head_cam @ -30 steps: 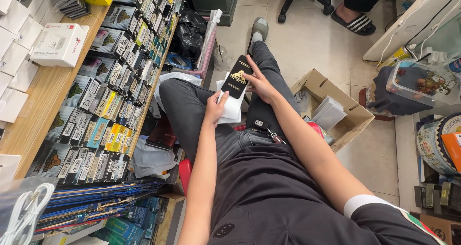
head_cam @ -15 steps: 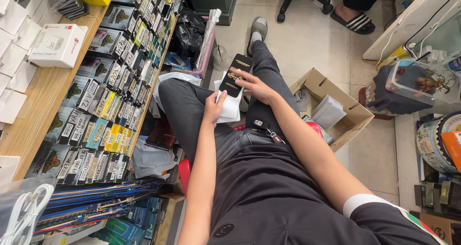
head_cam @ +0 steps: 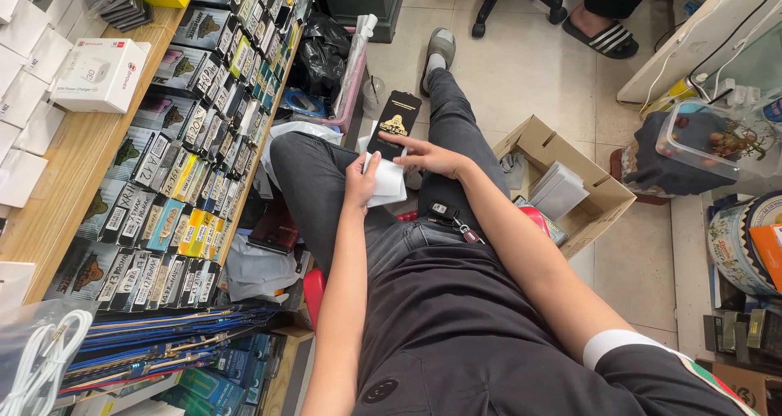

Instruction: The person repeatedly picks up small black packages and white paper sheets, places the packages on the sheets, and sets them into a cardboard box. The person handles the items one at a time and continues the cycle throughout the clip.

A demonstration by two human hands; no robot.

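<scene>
- Person is sitting with legs stretched out over the tiled floor (head_cam: 529, 66), head camera looking down at the lap.
- Left hand (head_cam: 361, 184) is gripping a small stack of white sheets (head_cam: 388, 181) over the left thigh, thumb on top, fingers curled underneath.
- Right hand (head_cam: 430, 155) is pinching the lower end of a flat black package with a gold emblem (head_cam: 394, 123); index finger is lying along its bottom edge, thumb is hidden behind.
- Black package is standing nearly upright, just above the white sheets and touching or overlapping their top edge; cannot tell which.
- Key bunch (head_cam: 452, 219) is hanging at the waist, just below the right hand.
- Open cardboard box (head_cam: 599, 200) is sitting on the floor beside the right leg, holding flat clear sleeves (head_cam: 558, 189).
- Wooden shelf (head_cam: 69, 180) is running along the person's left; its front edge is carrying rows of hanging packaged items (head_cam: 175, 180).
- White boxed charger (head_cam: 98, 74) is lying on the shelf top near its far end.
</scene>
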